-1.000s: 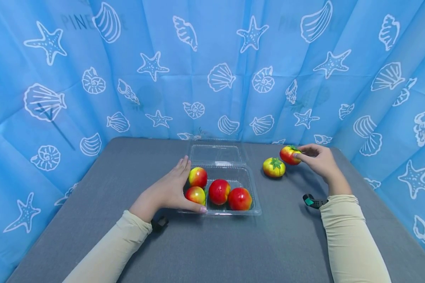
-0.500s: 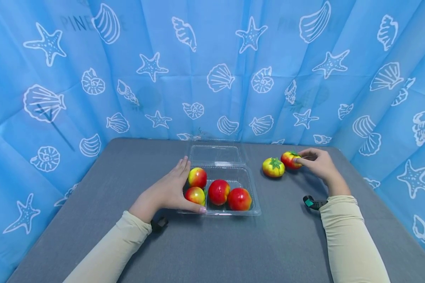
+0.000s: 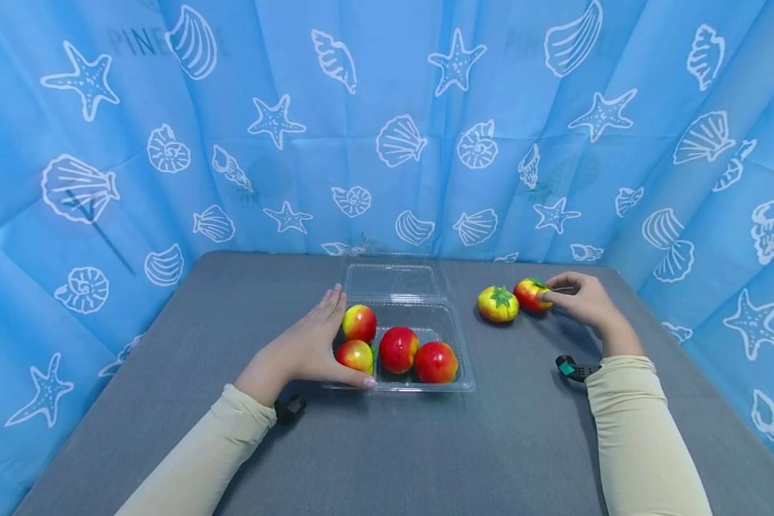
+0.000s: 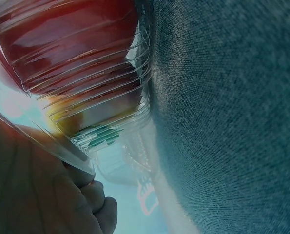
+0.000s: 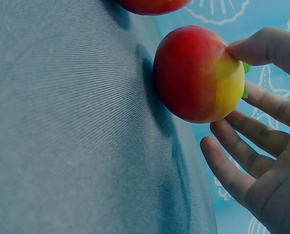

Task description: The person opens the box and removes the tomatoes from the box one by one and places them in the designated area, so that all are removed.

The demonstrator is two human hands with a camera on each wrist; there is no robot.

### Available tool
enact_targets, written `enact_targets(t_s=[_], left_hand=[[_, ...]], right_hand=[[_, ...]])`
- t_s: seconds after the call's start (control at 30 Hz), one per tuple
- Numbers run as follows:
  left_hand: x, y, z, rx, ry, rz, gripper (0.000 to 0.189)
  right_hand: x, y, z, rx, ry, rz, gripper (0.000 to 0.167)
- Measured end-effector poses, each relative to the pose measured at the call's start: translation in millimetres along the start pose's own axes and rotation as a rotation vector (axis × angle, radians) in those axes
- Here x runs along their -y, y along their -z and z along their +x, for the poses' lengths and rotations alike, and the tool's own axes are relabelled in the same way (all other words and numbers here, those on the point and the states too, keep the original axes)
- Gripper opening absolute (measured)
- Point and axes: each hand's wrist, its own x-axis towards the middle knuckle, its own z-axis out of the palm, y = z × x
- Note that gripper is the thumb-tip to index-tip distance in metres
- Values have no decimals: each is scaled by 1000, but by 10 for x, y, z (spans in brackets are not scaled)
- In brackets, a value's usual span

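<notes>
My right hand pinches a red-and-yellow fruit with a green leafy top between thumb and fingers at the table's far right. In the right wrist view, the thumb presses the yellow side of this fruit, while the lower fingers spread loosely. Beside it sits a yellower fruit with a star-shaped green top. My left hand rests along the left side and front corner of a clear plastic box, fingers fairly straight. Several red-and-yellow fruits lie inside, including a red one.
The box's clear lid lies folded back behind it. A grey cloth covers the table. A blue curtain with white shells and starfish hangs around the back and sides. Black straps show at both wrists.
My right hand has lowered the fruit slightly and shifted it a little right, beside the yellower one. My left hand and the box have stayed in place.
</notes>
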Motion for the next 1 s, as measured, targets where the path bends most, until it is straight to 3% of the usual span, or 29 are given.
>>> enact_targets(t_s=[0.27,0.57,1.0], left_hand=[[3,-1,-1,7,3,-8,150],[14,-12,6,3,1,-10,150],[8,4,3,7,3,-11,150]], right_hand=[[112,40,-23,-24,40,-38,60],[479,65,-89,-65,149,-30,57],[1019,-47,-262,75,305,-21,48]])
